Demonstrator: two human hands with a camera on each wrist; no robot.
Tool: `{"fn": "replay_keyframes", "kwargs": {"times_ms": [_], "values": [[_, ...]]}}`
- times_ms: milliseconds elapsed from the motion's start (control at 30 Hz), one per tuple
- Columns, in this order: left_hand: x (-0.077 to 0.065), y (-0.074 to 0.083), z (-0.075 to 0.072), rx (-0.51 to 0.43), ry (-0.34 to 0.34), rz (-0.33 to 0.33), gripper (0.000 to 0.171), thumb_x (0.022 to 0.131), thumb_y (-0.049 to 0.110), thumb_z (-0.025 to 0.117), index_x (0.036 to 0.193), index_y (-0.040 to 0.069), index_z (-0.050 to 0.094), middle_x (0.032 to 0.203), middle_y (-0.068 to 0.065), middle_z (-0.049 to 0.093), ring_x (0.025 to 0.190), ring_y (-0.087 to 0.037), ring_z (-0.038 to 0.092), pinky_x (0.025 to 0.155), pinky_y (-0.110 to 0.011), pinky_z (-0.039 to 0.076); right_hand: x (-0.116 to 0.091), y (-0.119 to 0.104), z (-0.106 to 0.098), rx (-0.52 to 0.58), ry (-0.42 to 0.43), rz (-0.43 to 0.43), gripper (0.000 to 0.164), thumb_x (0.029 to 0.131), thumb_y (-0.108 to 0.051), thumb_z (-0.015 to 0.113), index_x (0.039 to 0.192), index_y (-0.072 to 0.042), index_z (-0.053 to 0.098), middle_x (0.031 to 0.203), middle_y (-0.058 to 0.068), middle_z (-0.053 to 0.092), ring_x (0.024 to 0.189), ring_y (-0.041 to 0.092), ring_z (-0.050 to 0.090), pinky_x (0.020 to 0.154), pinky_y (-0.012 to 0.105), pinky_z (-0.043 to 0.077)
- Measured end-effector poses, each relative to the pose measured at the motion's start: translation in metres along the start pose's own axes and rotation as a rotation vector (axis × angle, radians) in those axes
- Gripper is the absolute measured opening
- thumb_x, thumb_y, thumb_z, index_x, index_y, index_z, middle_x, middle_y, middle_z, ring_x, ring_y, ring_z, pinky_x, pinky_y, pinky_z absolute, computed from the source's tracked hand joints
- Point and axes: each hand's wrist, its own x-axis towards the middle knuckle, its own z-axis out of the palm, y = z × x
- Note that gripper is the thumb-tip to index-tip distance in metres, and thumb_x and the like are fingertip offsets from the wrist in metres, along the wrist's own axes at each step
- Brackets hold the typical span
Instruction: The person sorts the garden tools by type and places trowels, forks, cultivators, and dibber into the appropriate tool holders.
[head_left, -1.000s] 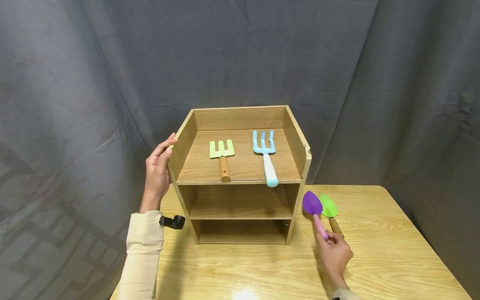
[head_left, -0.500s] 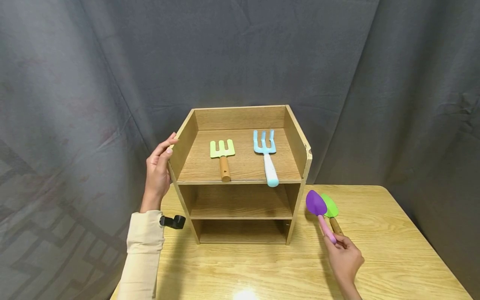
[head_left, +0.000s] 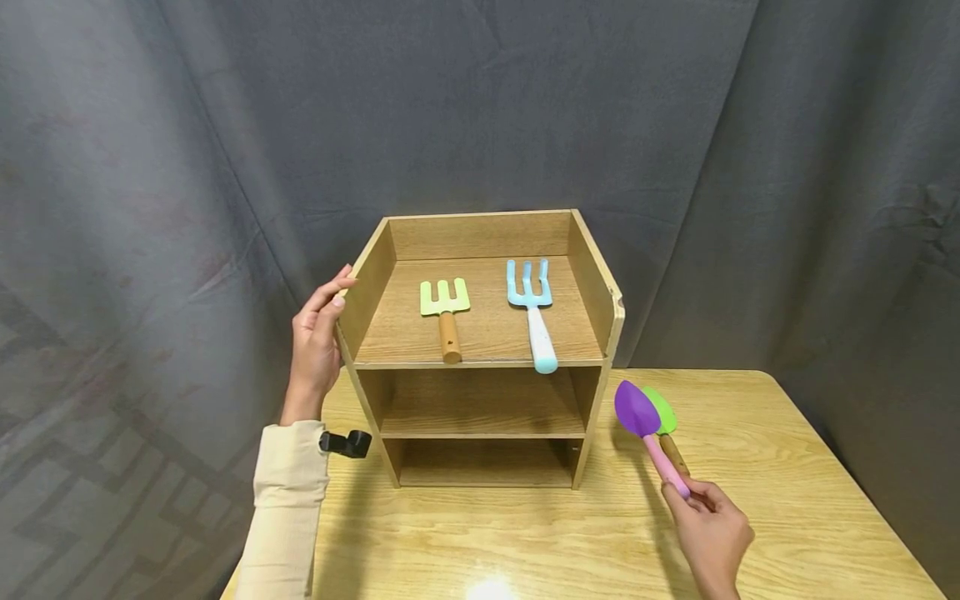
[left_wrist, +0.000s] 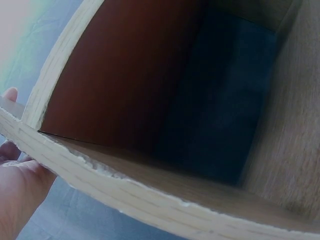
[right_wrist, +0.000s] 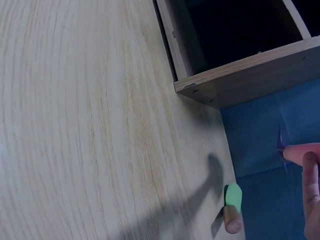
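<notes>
My right hand (head_left: pixel 708 533) pinches the pink handle of a toy trowel with a purple blade (head_left: pixel 636 408), held above the table. In the right wrist view the pink handle (right_wrist: pixel 301 153) points away from the fingers. Partly behind it in the head view lies a green trowel (head_left: pixel 663 412) with a wooden handle (right_wrist: pixel 232 220). My left hand (head_left: pixel 313 354) grips the left side panel of a small wooden shelf unit (head_left: pixel 480 237), fingers at its upper edge. On the unit's top lie a yellow-green hand fork (head_left: pixel 446 308) and a light blue one with a white handle (head_left: pixel 536 321).
Two lower compartments (head_left: pixel 483 404) of the unit face the front. The light wooden table (head_left: pixel 780 475) extends to the right of the unit. Grey cloth (head_left: pixel 480 100) hangs behind and around it.
My right hand has moved right and nearer to me, carrying the purple trowel, which now overlaps more of the green one. The left hand stays on the shelf unit.
</notes>
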Motion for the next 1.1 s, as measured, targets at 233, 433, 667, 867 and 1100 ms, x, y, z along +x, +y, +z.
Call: {"fn": "replay_keyframes", "kwargs": {"times_ms": [233, 433, 667, 867, 1100], "values": [[0.0, 0.001, 0.001, -0.002, 0.003, -0.006, 0.025, 0.096, 0.003, 0.048, 0.112, -0.002, 0.067, 0.139, -0.015, 0.051, 0.137, -0.029, 0.035, 0.108, -0.034, 0.03, -0.003, -0.009, -0.009, 0.017, -0.02, 0.052, 0.017, 0.069, -0.002, 0.082, 0.079, 0.006, 0.071, 0.056, -0.019, 0.06, 0.047, -0.006, 0.055, 0.042, 0.011, 0.04], [0.0, -0.001, 0.003, 0.002, -0.006, -0.004, 0.025, 0.096, 0.003, 0.048, 0.112, 0.0, 0.068, 0.139, -0.015, 0.051, 0.137, -0.029, 0.035, 0.109, -0.035, 0.028, -0.004, -0.014, -0.016, -0.03, -0.026, 0.075, 0.021, 0.07, -0.004, 0.082, 0.082, 0.009, 0.071, 0.055, -0.02, 0.058, 0.048, -0.007, 0.053, 0.044, 0.011, 0.04], [0.0, 0.0, 0.003, -0.011, 0.003, -0.003, 0.025, 0.095, 0.002, 0.048, 0.111, -0.001, 0.068, 0.138, -0.014, 0.052, 0.137, -0.029, 0.035, 0.107, -0.034, 0.03, -0.005, -0.016, -0.018, -0.035, -0.041, 0.094, 0.022, 0.071, -0.005, 0.083, 0.084, 0.008, 0.071, 0.056, -0.019, 0.059, 0.048, -0.005, 0.054, 0.043, 0.012, 0.041], [-0.001, 0.0, 0.001, -0.008, 0.007, -0.007, 0.025, 0.095, 0.002, 0.048, 0.111, -0.002, 0.067, 0.137, -0.014, 0.053, 0.137, -0.029, 0.035, 0.107, -0.034, 0.03, -0.01, -0.02, -0.02, -0.015, -0.038, 0.149, 0.022, 0.071, -0.006, 0.082, 0.087, 0.007, 0.072, 0.056, -0.02, 0.059, 0.048, -0.005, 0.056, 0.042, 0.013, 0.041], [0.0, 0.001, 0.001, -0.021, 0.006, -0.001, 0.025, 0.095, 0.001, 0.047, 0.11, -0.001, 0.068, 0.137, -0.013, 0.053, 0.137, -0.029, 0.035, 0.108, -0.034, 0.03, -0.013, -0.028, -0.025, 0.1, -0.019, 0.148, 0.012, 0.069, 0.005, 0.081, 0.078, 0.006, 0.073, 0.061, -0.02, 0.063, 0.05, -0.004, 0.06, 0.044, 0.011, 0.043]]}}
